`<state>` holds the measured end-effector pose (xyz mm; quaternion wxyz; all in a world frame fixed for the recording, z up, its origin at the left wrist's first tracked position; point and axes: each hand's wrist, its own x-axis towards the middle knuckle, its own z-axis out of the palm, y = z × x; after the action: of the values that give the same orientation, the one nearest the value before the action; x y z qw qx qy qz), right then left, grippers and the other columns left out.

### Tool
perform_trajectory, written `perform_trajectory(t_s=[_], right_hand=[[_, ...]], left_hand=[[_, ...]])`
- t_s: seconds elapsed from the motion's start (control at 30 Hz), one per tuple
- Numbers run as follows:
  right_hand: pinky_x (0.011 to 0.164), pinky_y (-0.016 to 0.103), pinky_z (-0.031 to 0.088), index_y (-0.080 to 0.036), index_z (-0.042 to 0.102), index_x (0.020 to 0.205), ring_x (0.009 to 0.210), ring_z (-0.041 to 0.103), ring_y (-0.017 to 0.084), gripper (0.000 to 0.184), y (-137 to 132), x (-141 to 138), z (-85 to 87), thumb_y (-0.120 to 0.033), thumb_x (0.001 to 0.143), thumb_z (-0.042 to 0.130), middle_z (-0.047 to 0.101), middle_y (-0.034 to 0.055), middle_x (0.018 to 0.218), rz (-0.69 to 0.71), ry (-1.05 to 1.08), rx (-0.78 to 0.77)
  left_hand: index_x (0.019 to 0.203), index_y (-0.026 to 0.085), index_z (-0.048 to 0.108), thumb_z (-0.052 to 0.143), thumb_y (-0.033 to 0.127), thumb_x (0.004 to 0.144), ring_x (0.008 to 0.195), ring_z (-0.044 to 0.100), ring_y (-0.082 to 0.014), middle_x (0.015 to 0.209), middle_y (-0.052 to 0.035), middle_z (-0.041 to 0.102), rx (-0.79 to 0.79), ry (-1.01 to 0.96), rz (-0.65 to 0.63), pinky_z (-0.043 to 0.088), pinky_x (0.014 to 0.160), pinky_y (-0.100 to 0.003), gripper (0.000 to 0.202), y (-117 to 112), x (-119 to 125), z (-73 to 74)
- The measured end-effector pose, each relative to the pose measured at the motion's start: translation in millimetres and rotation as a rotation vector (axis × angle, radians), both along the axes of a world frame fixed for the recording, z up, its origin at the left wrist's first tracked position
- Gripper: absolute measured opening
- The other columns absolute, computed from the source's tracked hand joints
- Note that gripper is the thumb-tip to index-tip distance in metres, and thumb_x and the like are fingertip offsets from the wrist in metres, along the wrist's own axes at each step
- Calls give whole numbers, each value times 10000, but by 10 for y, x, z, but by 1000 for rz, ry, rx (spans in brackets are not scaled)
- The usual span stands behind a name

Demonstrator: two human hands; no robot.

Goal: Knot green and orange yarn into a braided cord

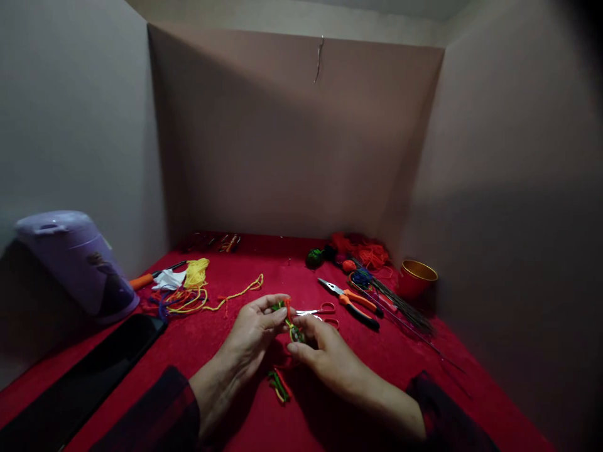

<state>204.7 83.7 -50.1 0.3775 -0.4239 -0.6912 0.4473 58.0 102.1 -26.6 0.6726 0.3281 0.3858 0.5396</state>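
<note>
My left hand (254,336) and my right hand (325,355) meet over the red cloth, both pinching one small yarn piece (289,320) of green, orange and yellow strands. The left fingers grip its upper end, the right fingers its lower end. A short bundle of green, yellow and orange yarn scraps (279,384) lies on the cloth just below the hands. Small scissors with red handles (320,311) rest right behind the hands.
Orange-handled pliers (353,301) and thin wires (400,307) lie to the right, near a red cup (417,278) and yarn heaps (362,253). Loose yellow and orange yarn (193,289) sits left, beside a purple container (75,263) and a black flat object (94,370). Cardboard walls surround the table.
</note>
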Motion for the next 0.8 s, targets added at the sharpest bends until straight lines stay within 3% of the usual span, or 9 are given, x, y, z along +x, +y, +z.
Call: perform_trajectory(t_s=[0.1, 0.17, 0.33, 0.43, 0.53, 0.6, 0.7, 0.8], right_hand=[[481, 221, 393, -167, 530, 858, 500, 495, 101, 88, 53, 48, -34, -203, 778, 533, 543, -37, 624, 22, 87, -180], [423, 210, 354, -165, 506, 833, 423, 447, 86, 89, 89, 87, -20, -245, 794, 511, 508, -54, 564, 42, 101, -247], [444, 211, 334, -153, 557, 795, 456, 447, 92, 114, 120, 142, 8, -256, 812, 514, 497, -46, 549, -9, -9, -121], [501, 223, 361, -157, 597, 791, 543, 481, 110, 114, 108, 164, 15, -231, 823, 515, 546, -18, 622, -52, -105, -8], [609, 250, 404, -174, 610, 830, 694, 540, 147, 87, 75, 178, 39, -196, 819, 527, 619, 14, 762, -46, -135, 99], [658, 262, 420, -187, 590, 884, 759, 560, 158, 89, 59, 183, 51, -179, 815, 534, 634, 19, 831, -25, -96, 117], [560, 241, 416, -201, 525, 893, 620, 550, 133, 72, 72, 187, 40, -188, 822, 527, 594, -20, 697, 3, 13, 7], [477, 221, 395, -201, 478, 869, 498, 511, 106, 87, 123, 192, 11, -243, 825, 541, 546, -53, 612, 6, 157, -113]], left_hand=[[832, 94, 636, 795, 147, 479, 574, 568, -103, 676, -38, 647, 31, 43, 92, 443, 561, -202, 391, 31, -14, 2], [831, 87, 646, 788, 172, 493, 611, 583, -121, 716, -55, 656, 61, 78, 142, 450, 564, -213, 377, 60, -34, -10], [823, 101, 663, 751, 200, 524, 632, 577, -144, 749, -61, 661, 71, 194, 243, 454, 599, -259, 327, 117, -88, -20], [845, 133, 680, 699, 218, 614, 791, 589, -179, 844, -74, 673, 263, 401, 335, 437, 746, -282, 246, 89, -79, 21], [838, 179, 706, 636, 267, 716, 885, 558, -203, 889, -72, 659, 525, 712, 193, 389, 828, -298, 166, 10, -28, 28], [763, 196, 713, 619, 278, 733, 835, 548, -205, 804, -60, 649, 575, 854, 33, 383, 785, -290, 129, -34, 9, -5], [637, 164, 670, 592, 304, 743, 620, 512, -164, 590, -25, 580, 433, 819, -139, 368, 605, -253, 192, -46, 37, -55], [605, 125, 628, 617, 351, 712, 499, 445, -114, 520, 1, 525, 283, 672, -148, 316, 499, -222, 250, -23, 40, -42]])
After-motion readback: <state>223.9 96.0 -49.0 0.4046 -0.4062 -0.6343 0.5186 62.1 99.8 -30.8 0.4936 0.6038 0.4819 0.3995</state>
